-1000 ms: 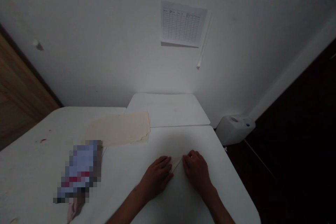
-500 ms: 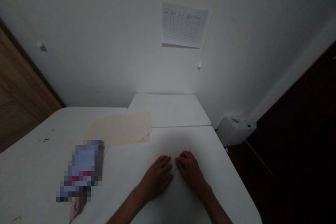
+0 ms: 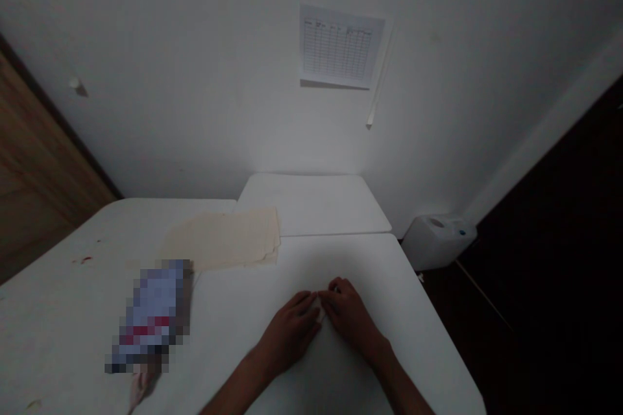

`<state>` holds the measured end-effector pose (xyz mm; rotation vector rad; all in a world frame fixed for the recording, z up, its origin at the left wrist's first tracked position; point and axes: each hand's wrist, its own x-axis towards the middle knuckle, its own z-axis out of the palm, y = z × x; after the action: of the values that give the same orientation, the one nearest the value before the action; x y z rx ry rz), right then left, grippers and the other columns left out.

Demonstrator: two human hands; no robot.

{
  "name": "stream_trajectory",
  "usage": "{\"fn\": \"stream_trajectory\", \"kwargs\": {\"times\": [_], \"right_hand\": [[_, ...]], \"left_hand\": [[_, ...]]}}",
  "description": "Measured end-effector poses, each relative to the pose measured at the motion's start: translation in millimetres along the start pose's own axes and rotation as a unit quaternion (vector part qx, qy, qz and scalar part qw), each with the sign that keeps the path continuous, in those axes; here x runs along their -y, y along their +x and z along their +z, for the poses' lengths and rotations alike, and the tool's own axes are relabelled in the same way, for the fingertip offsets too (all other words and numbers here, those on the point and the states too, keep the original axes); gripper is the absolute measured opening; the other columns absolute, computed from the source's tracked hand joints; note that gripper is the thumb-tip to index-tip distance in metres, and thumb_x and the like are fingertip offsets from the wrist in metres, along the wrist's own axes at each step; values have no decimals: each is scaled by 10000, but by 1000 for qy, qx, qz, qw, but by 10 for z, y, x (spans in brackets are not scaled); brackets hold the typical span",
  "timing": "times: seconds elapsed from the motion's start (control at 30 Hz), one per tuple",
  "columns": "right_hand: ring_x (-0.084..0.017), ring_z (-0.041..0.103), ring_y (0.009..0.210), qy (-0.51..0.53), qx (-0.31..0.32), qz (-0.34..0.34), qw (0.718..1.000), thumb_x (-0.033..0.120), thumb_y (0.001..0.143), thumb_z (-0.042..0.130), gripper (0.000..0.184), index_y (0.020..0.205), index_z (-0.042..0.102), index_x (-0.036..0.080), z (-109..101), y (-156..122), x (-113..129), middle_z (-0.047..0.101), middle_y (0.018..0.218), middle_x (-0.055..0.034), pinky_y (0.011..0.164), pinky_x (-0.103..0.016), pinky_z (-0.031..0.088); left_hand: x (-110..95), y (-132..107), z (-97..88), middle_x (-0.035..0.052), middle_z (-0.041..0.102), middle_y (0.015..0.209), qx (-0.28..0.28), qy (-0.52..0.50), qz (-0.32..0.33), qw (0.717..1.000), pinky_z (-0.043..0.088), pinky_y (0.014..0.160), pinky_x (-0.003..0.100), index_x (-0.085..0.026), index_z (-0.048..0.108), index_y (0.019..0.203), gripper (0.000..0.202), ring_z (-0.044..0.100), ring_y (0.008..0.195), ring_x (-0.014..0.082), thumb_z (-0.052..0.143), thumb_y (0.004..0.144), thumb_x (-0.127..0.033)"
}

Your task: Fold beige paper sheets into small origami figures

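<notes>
Both of my hands rest close together on the white table (image 3: pixel 233 337), near its right side. My left hand (image 3: pixel 292 331) lies flat, fingers stretched out, its fingertips on a small cream piece of paper (image 3: pixel 319 311) of which only a sliver shows. My right hand (image 3: pixel 348 316) is curled, and its fingertips pinch that same piece from the right. The two hands touch at the fingertips, which hides most of the piece.
A stack of cream sheets (image 3: pixel 221 240) lies at the table's far middle. A pixelated object (image 3: pixel 150 314) sits to the left. A second white table (image 3: pixel 314 204) stands against the wall. A white container (image 3: pixel 435 240) is on the dark floor beyond the right edge.
My right hand has slid left towards my left hand until the fingertips meet. The cream strip that showed between them is now almost covered. My left hand has barely moved.
</notes>
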<state>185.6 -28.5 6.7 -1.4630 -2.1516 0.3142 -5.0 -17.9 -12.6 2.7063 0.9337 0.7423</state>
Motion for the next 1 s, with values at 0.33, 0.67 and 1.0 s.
{"fn": "stream_trajectory", "kwargs": {"times": [0.33, 0.67, 1.0], "right_hand": [[-184, 513, 904, -85, 26, -7, 996, 163, 917, 516, 243, 1078, 661, 273, -16, 9, 58, 558, 942, -48, 811, -282, 437], [-209, 511, 905, -103, 33, 3, 994, 98, 860, 514, 412, 1179, 618, 338, 4, 7, 107, 562, 964, -51, 795, -310, 423], [-212, 506, 917, -105, 44, 17, 993, 134, 877, 508, 347, 1131, 649, 324, -35, 10, 129, 562, 957, -61, 792, -308, 415]], "left_hand": [[-32, -64, 30, 122, 638, 1199, -35, 32, -24, 999, 530, 951, 476, -181, 587, 1175, 316, 579, 1147, 289, 529, 865, -203], [-60, -99, 61, 139, 615, 1235, -38, 48, -34, 998, 500, 972, 463, -145, 524, 1253, 415, 555, 1166, 291, 506, 839, -175], [-21, -320, -38, 121, 618, 1253, -44, 147, -105, 983, 484, 868, 485, -157, 528, 1257, 454, 586, 1009, 313, 540, 821, -283]]}}
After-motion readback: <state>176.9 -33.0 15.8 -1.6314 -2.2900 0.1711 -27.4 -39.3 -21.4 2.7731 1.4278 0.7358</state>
